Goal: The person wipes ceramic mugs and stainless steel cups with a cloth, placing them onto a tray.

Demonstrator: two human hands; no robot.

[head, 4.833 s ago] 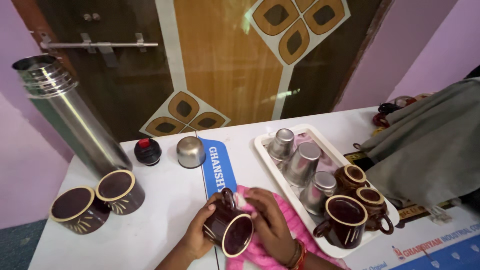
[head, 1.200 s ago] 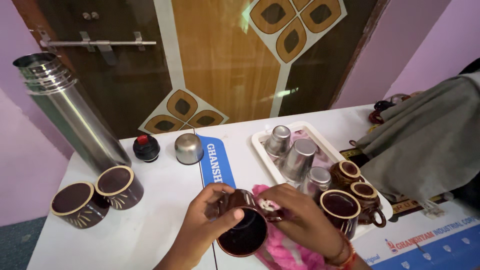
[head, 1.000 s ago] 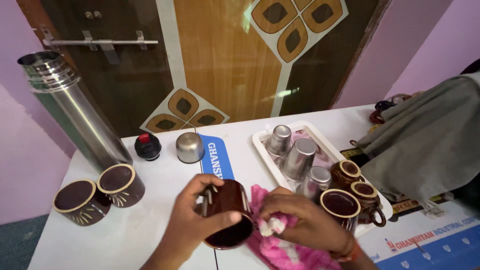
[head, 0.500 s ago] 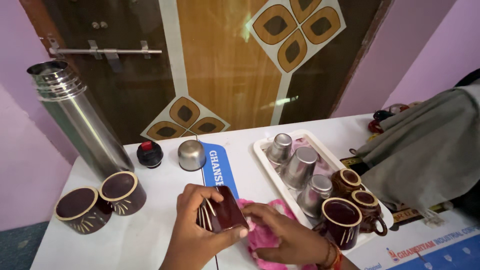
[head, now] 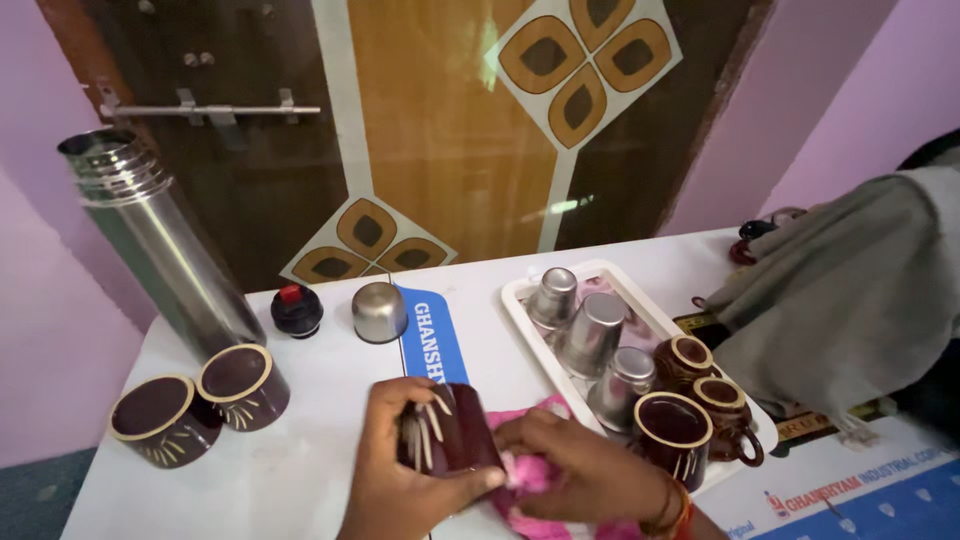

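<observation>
Holding a dark brown ceramic cup (head: 448, 437) in the left hand (head: 400, 480), fingers curled round the far side and thumb pressed along the near side, so it's a proper grip. That cup sits low in the middle of the view, just over the white table (head: 300, 470), tipped so its side with the pale line pattern faces up; can't see its opening from here. Right hand (head: 575, 475) is pressed against the right side of the cup with a pink cloth (head: 530, 470) bunched under the closed fingers, cloth touching the cup.

Off to the left, two more brown cups (head: 195, 400) stand upright side by side, touching, with cream rims. Behind them a tall steel flask (head: 160, 245) stands open-topped, and just beside it are a black stopper with a red button (head: 297, 309) and a small steel cap (head: 379, 312) sitting dome-up.

On the right, a white tray (head: 520, 300) holds three steel tumblers (head: 590, 335) upside down, plus three brown mugs (head: 690, 400) with handles at the near end. A grey cloth (head: 850, 300) is heaped at the right edge, near the tray, and a patterned wooden door (head: 450, 130) is behind the table
</observation>
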